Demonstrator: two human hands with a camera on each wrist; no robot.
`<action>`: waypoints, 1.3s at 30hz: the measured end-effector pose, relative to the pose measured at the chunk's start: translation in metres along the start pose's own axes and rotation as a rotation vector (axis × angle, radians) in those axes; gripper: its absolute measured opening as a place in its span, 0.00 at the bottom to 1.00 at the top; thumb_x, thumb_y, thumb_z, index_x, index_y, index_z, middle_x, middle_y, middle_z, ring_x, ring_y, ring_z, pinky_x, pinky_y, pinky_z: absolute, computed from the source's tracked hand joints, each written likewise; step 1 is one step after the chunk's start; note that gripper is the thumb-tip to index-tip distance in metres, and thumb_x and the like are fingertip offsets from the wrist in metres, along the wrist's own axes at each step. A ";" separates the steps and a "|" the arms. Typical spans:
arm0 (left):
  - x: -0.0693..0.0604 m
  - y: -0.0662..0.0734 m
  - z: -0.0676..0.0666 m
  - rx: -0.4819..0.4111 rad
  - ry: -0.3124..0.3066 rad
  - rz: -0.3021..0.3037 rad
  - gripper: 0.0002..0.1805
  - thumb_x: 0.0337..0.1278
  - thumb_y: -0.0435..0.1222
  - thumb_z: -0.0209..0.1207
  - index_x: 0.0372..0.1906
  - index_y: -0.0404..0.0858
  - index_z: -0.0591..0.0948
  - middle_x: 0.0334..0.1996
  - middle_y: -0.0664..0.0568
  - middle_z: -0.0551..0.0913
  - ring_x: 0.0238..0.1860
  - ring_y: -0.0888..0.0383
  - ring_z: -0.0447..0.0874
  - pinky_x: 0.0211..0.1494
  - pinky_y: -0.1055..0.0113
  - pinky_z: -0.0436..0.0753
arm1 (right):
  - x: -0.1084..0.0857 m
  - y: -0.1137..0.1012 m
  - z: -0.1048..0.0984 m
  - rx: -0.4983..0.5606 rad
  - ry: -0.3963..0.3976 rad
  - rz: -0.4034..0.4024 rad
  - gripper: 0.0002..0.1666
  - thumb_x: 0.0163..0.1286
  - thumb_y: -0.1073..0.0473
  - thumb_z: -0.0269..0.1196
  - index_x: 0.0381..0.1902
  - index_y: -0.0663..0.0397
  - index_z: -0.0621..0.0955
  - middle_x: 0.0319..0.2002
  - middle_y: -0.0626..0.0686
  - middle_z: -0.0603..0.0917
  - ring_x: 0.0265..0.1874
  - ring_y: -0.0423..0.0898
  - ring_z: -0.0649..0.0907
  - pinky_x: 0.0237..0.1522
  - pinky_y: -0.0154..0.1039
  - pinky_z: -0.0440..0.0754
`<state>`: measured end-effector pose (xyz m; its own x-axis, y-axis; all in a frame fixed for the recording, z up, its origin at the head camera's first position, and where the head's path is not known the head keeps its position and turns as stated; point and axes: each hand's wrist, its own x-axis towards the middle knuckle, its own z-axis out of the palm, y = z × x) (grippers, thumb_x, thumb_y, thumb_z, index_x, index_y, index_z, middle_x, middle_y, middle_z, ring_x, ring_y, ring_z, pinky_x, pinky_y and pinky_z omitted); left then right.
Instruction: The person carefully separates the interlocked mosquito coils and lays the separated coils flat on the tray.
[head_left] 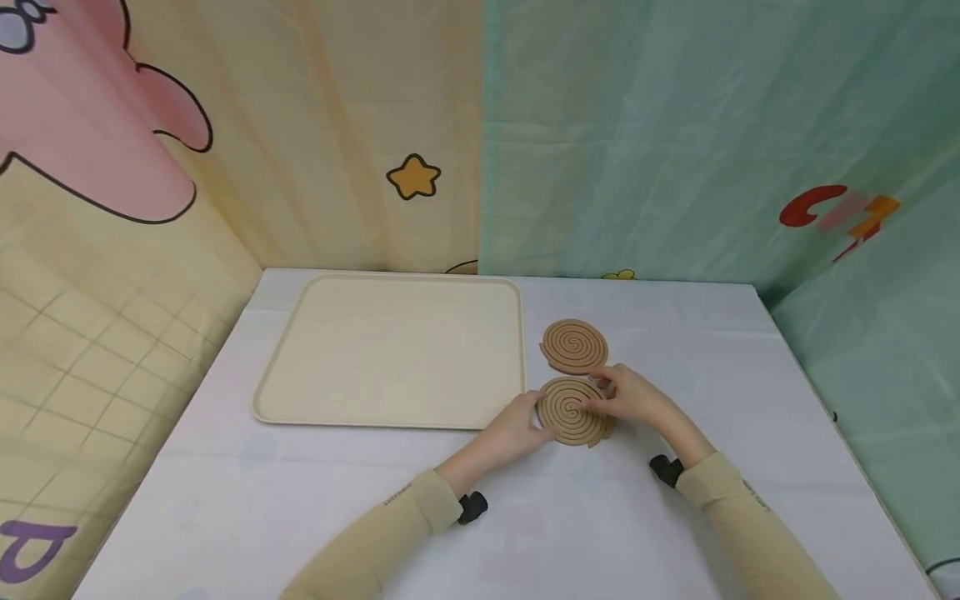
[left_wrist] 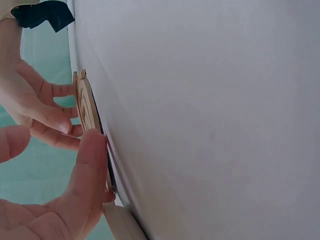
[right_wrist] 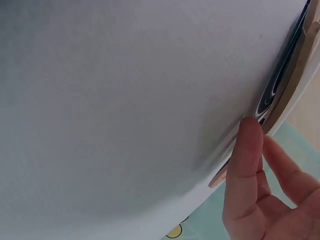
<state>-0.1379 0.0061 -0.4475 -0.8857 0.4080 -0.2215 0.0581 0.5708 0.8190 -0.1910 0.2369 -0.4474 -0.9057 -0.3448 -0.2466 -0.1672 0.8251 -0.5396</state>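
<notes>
A tan spiral coil [head_left: 567, 414], flat and round like a mosquito coil, is between my hands to the right of the tray. My left hand [head_left: 519, 427] grips its left edge, thumb nearer me and fingers on the far side. At its upper right, my right hand [head_left: 633, 395] pinches it with thumb and fingers. In the left wrist view the coil [left_wrist: 89, 107] is edge-on and seems layered; whether it is one piece or two I cannot tell. The right wrist view shows the coil's edge [right_wrist: 295, 70] with a dark underside. A browner spiral coil [head_left: 574, 345] lies just beyond.
A large cream tray [head_left: 405, 350] with a raised rim lies at the left on the white-covered table [head_left: 570, 533]. Printed curtains [head_left: 637, 142] hang behind and along the sides. Each sleeve cuff has a small black camera [head_left: 472, 507] on it.
</notes>
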 end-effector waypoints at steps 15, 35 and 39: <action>0.006 0.008 0.017 -0.144 0.052 -0.094 0.38 0.59 0.35 0.61 0.72 0.26 0.60 0.69 0.30 0.66 0.71 0.36 0.64 0.72 0.44 0.67 | -0.006 -0.008 0.001 0.019 0.000 0.106 0.26 0.61 0.66 0.66 0.57 0.68 0.76 0.38 0.62 0.79 0.33 0.50 0.78 0.32 0.41 0.79; 0.001 0.001 0.000 -0.275 0.077 -0.050 0.37 0.59 0.32 0.61 0.73 0.38 0.63 0.72 0.41 0.66 0.48 0.49 0.82 0.51 0.57 0.83 | -0.012 0.008 -0.010 0.639 -0.128 0.227 0.29 0.70 0.65 0.60 0.63 0.77 0.68 0.40 0.57 0.83 0.33 0.42 0.86 0.38 0.40 0.88; -0.001 -0.002 -0.002 -0.283 0.087 -0.035 0.36 0.60 0.33 0.62 0.73 0.40 0.64 0.71 0.44 0.68 0.48 0.51 0.81 0.45 0.62 0.83 | -0.014 0.009 -0.009 0.675 -0.155 0.201 0.27 0.70 0.64 0.60 0.61 0.78 0.70 0.37 0.52 0.84 0.33 0.41 0.86 0.39 0.39 0.88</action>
<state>-0.1382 0.0029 -0.4478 -0.9218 0.3218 -0.2160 -0.0931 0.3571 0.9294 -0.1836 0.2532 -0.4417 -0.8197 -0.3161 -0.4776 0.3195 0.4397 -0.8394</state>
